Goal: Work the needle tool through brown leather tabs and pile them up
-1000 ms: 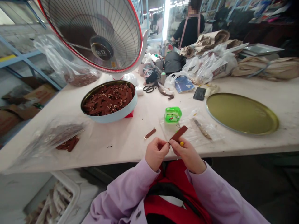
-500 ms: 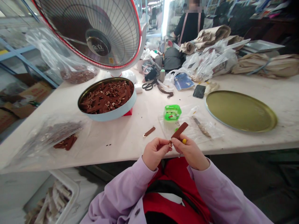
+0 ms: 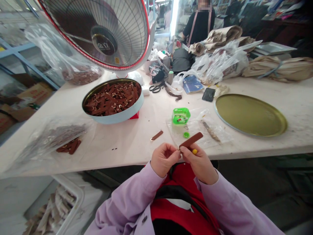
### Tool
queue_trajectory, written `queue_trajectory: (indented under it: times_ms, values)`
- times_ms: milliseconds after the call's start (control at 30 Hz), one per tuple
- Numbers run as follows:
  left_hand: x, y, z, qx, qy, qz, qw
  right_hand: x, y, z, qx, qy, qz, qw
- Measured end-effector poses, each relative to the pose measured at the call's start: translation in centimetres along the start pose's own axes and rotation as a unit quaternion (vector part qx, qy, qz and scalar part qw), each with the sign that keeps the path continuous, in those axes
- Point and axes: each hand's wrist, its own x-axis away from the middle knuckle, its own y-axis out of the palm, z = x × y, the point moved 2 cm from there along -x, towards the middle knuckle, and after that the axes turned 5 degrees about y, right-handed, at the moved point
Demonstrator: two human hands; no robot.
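Note:
My left hand point(image 3: 164, 160) and my right hand point(image 3: 201, 164) meet over the table's front edge, both with fingers closed. A brown leather-like strap point(image 3: 192, 140) slants up and right from between them. The left fingers pinch at its lower end, where a bit of metal shows; the right thumb and fingers grip it just beside. A yellow-ended item point(image 3: 194, 151) sticks out of the right hand, the rest of it hidden. Close by on the table lie another brown strap with a metal ring point(image 3: 156, 135), a small green cap point(image 3: 186, 134) and a green plastic box point(image 3: 181, 116).
A round tin point(image 3: 114, 118) full of brown straps stands left, below a fan point(image 3: 105, 39). Its golden lid point(image 3: 251, 114) lies right. Plastic bags with straps point(image 3: 56, 137), scissors point(image 3: 155, 88), a phone-like black object point(image 3: 208, 94) and paper bundles surround it. A person point(image 3: 199, 24) is behind.
The strap has tipped lower toward the right, and the small green cap is now uncovered. Both hands keep their pinch close together. The view has shifted slightly.

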Motion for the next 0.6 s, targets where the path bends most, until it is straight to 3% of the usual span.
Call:
queue_trajectory:
  times_ms: [133,300,400,500,600]
  values:
    - [0.2,0.6,0.0,0.01,-0.006,0.041,0.999,0.3,-0.2,0.3,0.01,-0.026,0.008,1.0]
    - [0.2,0.8,-0.1,0.037,-0.023,0.047,0.998,0.2,-0.6,-0.1,0.074,-0.046,-0.014,0.996]
    - [0.2,0.5,-0.2,0.056,-0.039,0.011,0.998,-0.2,-0.8,-0.2,0.007,0.012,-0.026,1.0]
    - [0.0,0.2,-0.3,0.072,-0.052,-0.06,0.994,-0.6,-0.7,-0.1,-0.1,0.099,-0.084,0.986]
    - [-0.3,-0.1,-0.7,0.079,-0.076,-0.075,0.991,-0.8,-0.7,-0.1,-0.104,0.106,-0.079,0.986]
